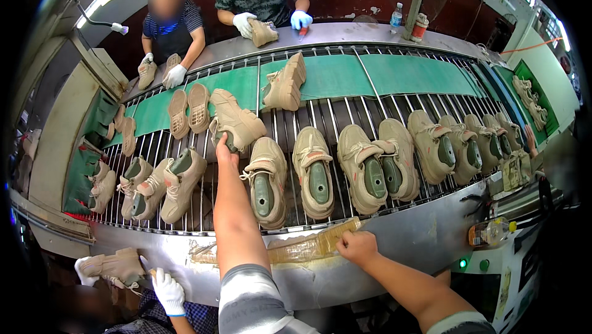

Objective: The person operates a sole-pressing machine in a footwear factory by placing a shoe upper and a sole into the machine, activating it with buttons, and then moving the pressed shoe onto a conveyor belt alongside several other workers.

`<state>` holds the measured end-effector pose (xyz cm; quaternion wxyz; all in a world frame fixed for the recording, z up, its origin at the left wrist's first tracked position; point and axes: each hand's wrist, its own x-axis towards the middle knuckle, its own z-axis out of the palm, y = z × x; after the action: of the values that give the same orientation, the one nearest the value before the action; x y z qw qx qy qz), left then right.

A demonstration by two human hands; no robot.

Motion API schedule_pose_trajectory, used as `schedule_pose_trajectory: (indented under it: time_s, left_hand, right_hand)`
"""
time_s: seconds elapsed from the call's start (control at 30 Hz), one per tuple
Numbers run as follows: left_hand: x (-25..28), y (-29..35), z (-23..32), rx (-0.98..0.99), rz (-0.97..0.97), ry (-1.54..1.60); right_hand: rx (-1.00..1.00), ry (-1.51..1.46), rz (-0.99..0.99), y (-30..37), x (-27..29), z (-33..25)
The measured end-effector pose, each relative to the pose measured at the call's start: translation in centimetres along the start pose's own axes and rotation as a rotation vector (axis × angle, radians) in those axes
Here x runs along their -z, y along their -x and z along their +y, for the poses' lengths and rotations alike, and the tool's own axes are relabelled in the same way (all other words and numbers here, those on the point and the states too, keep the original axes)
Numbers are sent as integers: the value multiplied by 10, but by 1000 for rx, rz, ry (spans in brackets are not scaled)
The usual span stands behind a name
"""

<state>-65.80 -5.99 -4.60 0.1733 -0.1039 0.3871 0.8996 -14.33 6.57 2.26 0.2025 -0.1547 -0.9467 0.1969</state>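
Note:
My left hand (227, 152) reaches over the roller conveyor and grips a tan lace-up shoe (237, 116) near its green last, holding it tilted with the chunky sole turned up. Below it on the rods stands another tan shoe (269, 177), with a green last inside. My right hand (357, 246) is closed in a fist, with nothing showing in it, at the brown tape (314, 244) along the metal front edge. Nearest beyond that hand are tan shoes (361, 167) standing in a row. One more shoe (287, 84) sits tilted on the green belt.
Shoe soles (179, 114) lie at the belt's left part. Two people work across the line, one with gloved hands on a shoe (263, 33). At lower left, a person's gloved hand (168, 291) is near another shoe (117, 266). A bottle (491, 233) lies at right.

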Motion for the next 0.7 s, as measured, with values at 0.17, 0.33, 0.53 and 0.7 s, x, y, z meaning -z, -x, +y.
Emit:
schedule_pose_trajectory:
  time_s: [0.17,0.33,0.53,0.7]
  left_hand:
    - [-10,-4,17,-26,160,22]
    - [9,32,44,-31,-2,44]
    - [64,220,75,-120,-157,22]
    - [119,431,67,-265,-73,10]
  right_hand:
    - [-4,1,-15,1,-3,-1]
    - [3,-24,23,4,-4,-1]
    - [-76,-8,-48,8,2,-6]
    - [-106,-53,-86,14,0,-14]
